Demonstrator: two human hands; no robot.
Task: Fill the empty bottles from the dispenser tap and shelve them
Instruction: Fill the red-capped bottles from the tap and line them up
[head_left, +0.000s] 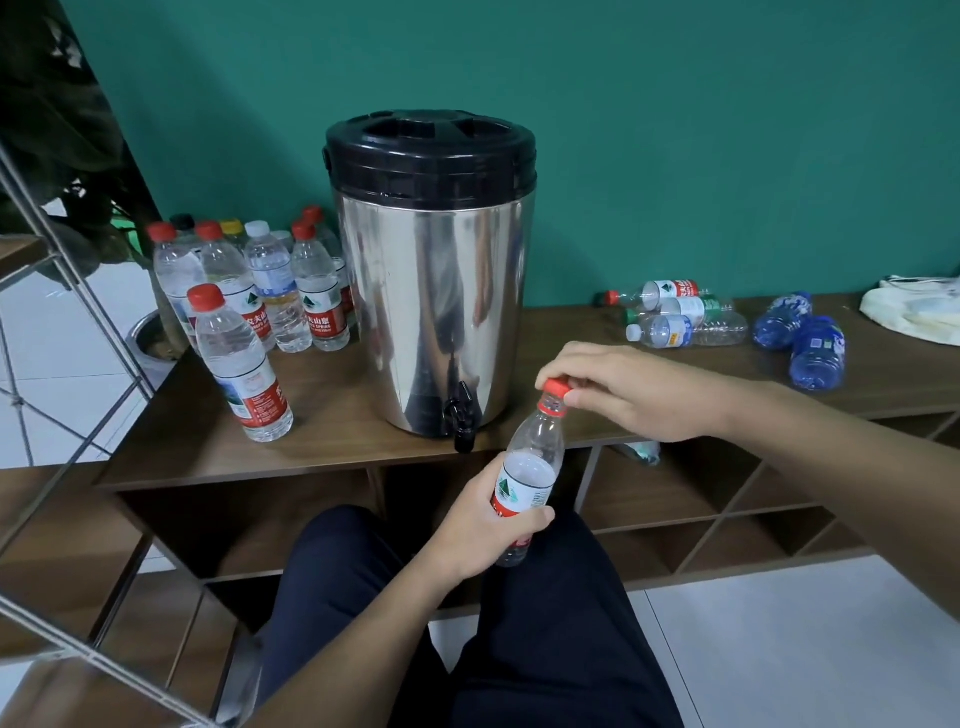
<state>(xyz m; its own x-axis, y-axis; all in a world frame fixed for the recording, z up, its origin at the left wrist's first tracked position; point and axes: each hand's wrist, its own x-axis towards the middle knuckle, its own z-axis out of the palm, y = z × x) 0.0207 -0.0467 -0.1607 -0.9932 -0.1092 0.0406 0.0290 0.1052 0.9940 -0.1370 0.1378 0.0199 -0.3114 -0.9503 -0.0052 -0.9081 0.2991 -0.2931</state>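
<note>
- Left of the steel dispenser (434, 291), a cluster of capped bottles (260, 291) stands upright, seemingly filled.
- Right of it, crumpled empties (680, 317) and blue ones (800, 338) lie waiting; much remains.
- In front of the dispenser's black tap (462, 415), the left hand (483, 525) grips a clear, thin-walled bottle (535, 467); the right hand (623, 389) pinches its ribbed red cap (556, 387).
- Whether the cap is going on or coming off, I cannot tell.

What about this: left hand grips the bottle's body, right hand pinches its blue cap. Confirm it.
Not quite. In the head view the cap is red, not blue. The rest holds: the left hand grips the bottle by its body, the right hand pinches the cap.
</note>
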